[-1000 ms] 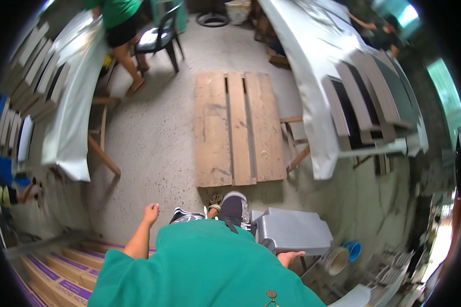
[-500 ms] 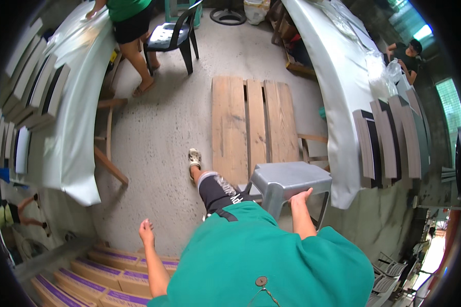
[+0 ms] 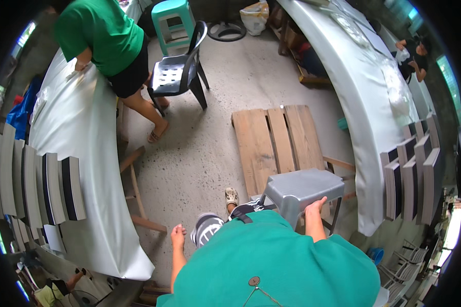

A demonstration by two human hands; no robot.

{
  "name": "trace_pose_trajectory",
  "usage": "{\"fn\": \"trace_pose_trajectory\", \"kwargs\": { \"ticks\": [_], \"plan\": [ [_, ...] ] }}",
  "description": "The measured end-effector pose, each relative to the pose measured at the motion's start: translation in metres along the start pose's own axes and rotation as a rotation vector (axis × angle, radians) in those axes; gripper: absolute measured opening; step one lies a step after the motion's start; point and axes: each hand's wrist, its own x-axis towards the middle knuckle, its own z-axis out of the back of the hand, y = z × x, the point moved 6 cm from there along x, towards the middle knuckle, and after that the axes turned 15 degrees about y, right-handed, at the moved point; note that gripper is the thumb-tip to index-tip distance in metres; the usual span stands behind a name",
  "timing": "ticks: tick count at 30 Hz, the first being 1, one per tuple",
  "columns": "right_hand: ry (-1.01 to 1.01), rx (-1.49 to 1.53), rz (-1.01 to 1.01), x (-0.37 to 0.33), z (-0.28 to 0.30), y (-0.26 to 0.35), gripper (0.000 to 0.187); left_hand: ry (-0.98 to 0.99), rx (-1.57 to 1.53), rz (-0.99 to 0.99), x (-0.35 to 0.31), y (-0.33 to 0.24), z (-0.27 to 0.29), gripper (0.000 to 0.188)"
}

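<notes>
Right hand (image 3: pixel 314 206): fingers gripping near edge of grey stool (image 3: pixel 307 183). Left hand (image 3: pixel 177 236): fingers loosely curled, apparently empty. Since one second ago, stool has shifted forward, in view now overlapping near end of wooden pallet (image 3: pixel 256 146); carrying seems under way.

There is one grey stool (image 3: pixel 306 184), one green stool (image 3: pixel 170 8), one black chair (image 3: pixel 170 79), one white bag (image 3: pixel 255 19), one three-board pallet (image 3: pixel 257 146) and two draped benches (image 3: pixel 89 146).
</notes>
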Motion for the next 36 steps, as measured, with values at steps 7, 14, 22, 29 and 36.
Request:
{"fn": "trace_pose_trajectory", "kwargs": {
  "ticks": [7, 14, 22, 29, 36],
  "plan": [
    [0.032, -0.074, 0.001, -0.022, -0.145, -0.031, 0.067, 0.070, 0.172, 0.288, 0.078, 0.005, 0.079, 0.024],
    [-0.066, 0.027, 0.077, -0.042, -0.232, -0.057, 0.066, -0.049, 0.091, 0.389, 0.225, -0.069, 0.129, 0.029],
    [-0.126, 0.199, 0.051, -0.034, -0.322, -0.090, 0.067, 0.415, 0.380, -0.341, 0.410, -0.406, -0.058, 0.028],
    [-0.325, 0.336, -0.113, -0.022, -0.385, -0.133, 0.074, 0.601, 0.436, -0.808, 0.358, -0.722, -0.220, 0.020],
    [-0.413, 0.321, -0.109, 0.089, -0.457, -0.099, 0.069, 0.292, 0.907, -1.092, 0.424, -0.869, -0.334, 0.030]
  ]
}}
